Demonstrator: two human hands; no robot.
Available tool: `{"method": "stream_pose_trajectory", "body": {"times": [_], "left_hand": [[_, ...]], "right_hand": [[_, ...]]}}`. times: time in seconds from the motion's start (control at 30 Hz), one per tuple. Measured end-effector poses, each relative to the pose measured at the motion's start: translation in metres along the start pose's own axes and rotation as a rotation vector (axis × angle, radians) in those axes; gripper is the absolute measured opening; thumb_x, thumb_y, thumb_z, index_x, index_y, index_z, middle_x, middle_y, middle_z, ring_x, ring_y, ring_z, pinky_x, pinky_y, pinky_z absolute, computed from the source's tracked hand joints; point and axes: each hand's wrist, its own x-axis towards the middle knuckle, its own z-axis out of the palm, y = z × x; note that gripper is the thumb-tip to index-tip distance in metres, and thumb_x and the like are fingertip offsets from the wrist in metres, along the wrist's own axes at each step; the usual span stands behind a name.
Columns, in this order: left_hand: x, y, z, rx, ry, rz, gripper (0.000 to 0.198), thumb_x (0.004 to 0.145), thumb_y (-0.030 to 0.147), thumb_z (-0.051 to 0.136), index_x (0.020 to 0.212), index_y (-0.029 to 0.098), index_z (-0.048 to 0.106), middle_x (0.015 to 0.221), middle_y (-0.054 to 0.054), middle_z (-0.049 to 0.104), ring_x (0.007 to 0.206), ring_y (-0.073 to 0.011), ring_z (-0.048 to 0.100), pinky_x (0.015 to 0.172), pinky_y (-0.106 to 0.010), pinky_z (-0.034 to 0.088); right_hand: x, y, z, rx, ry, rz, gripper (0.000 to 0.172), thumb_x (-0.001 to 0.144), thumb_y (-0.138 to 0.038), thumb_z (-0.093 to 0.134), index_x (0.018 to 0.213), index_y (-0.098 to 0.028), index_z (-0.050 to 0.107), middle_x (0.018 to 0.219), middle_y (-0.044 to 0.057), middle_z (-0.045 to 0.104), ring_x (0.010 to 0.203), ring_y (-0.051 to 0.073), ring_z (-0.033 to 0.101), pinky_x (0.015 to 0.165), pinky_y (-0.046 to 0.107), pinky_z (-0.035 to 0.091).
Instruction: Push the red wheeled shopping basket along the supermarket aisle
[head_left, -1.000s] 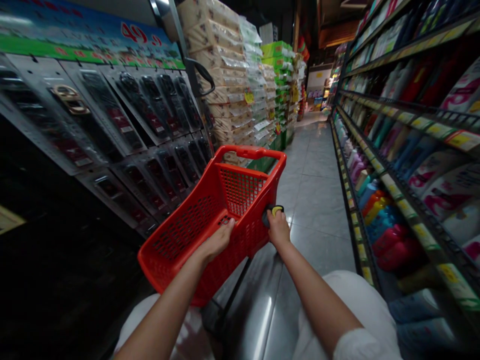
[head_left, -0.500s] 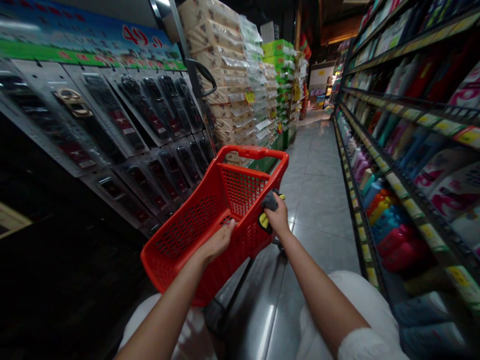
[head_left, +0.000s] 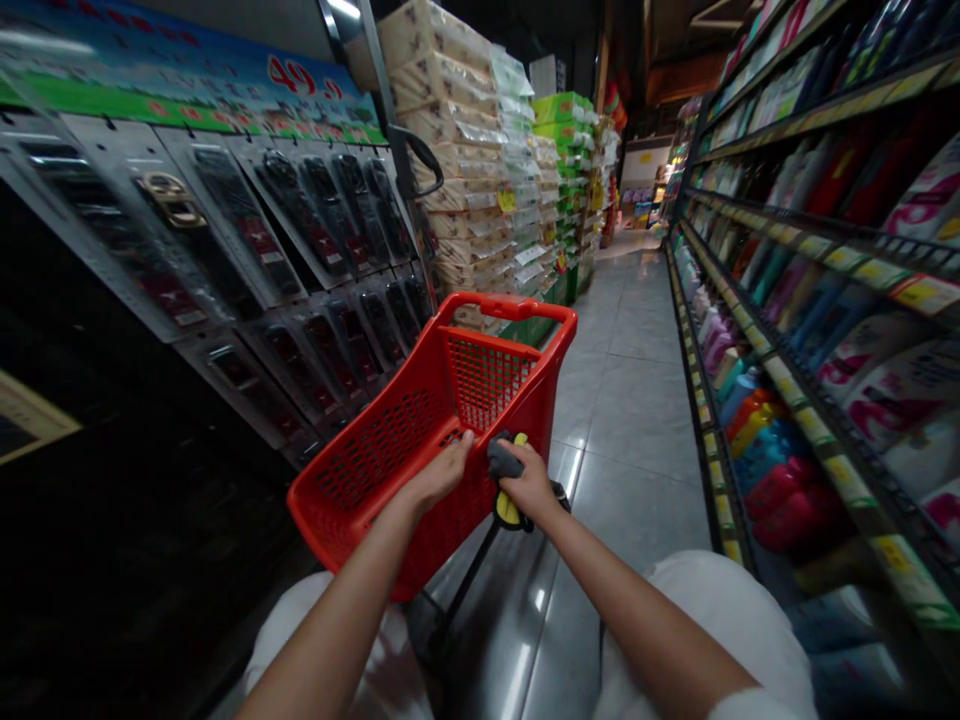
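Observation:
A red plastic shopping cart [head_left: 439, 530] stands at an angle before me, its basket showing bare perforated walls. My left hand [head_left: 442, 470] is closed on the cart's near rim, thumb on top; part of its fingers is hidden. In my right hand [head_left: 532, 487] is a bunched grey-and-yellow cloth [head_left: 506, 462]. The fingers are wrapped round the cloth, which lies against the outside of the cart's near side wall, a little below and right of my left hand.
Packaged belts [head_left: 247, 230] hang on a rack at left. Beyond it rise stacked tissue packs [head_left: 465, 150]. Shelves of bottles [head_left: 780, 440] line the right side. Grey tiled floor [head_left: 637, 400] runs down the aisle between them.
My right hand has moved left and down along the cart's side with the cloth, closer to my left hand. The left hand stays on the rim. The view has shifted slightly.

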Motion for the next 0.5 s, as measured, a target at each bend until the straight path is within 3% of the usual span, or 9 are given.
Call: {"method": "stream_pose_trajectory", "body": {"times": [0.17,0.3,0.4,0.5], "left_hand": [[0.0,0.0,-0.001,0.012,-0.032,0.015,0.088,0.08,0.078,0.022,0.123,0.012,0.06,0.138,-0.01,0.052,0.133,-0.0266,0.041,0.115,-0.038,0.023],[-0.001,0.002,-0.003,0.03,-0.003,0.032,0.087,0.079,0.079,0.024,0.125,0.014,0.06,0.136,-0.009,0.055,0.136,-0.0276,0.037,0.115,-0.041,0.022],[-0.002,0.004,-0.003,0.038,-0.031,0.036,0.087,0.08,0.078,0.024,0.123,0.013,0.062,0.133,-0.009,0.058,0.136,-0.0275,0.036,0.115,-0.04,0.024],[-0.004,0.005,-0.003,0.037,-0.033,0.024,0.087,0.08,0.078,0.024,0.124,0.012,0.062,0.133,-0.01,0.057,0.137,-0.0275,0.035,0.115,-0.04,0.023]], "right_hand": [[-0.012,-0.019,-0.005,-0.33,-0.152,-0.165,0.057,0.063,-0.008,0.056,0.116,-0.024,0.066,0.095,0.006,0.053,0.089,0.021,0.053,0.078,0.033,0.048],[0.0,-0.014,-0.02,-0.605,-0.184,-0.248,0.062,0.064,-0.005,0.055,0.119,-0.031,0.063,0.1,0.008,0.053,0.092,0.024,0.048,0.079,0.035,0.046],[0.014,0.014,-0.031,-0.643,-0.038,-0.122,0.064,0.063,-0.003,0.053,0.12,-0.029,0.063,0.099,0.009,0.055,0.093,0.024,0.049,0.078,0.033,0.045],[0.027,0.054,-0.043,-0.476,0.153,0.128,0.051,0.062,-0.005,0.054,0.106,-0.024,0.069,0.089,0.006,0.059,0.083,0.02,0.055,0.073,0.029,0.046]]}}
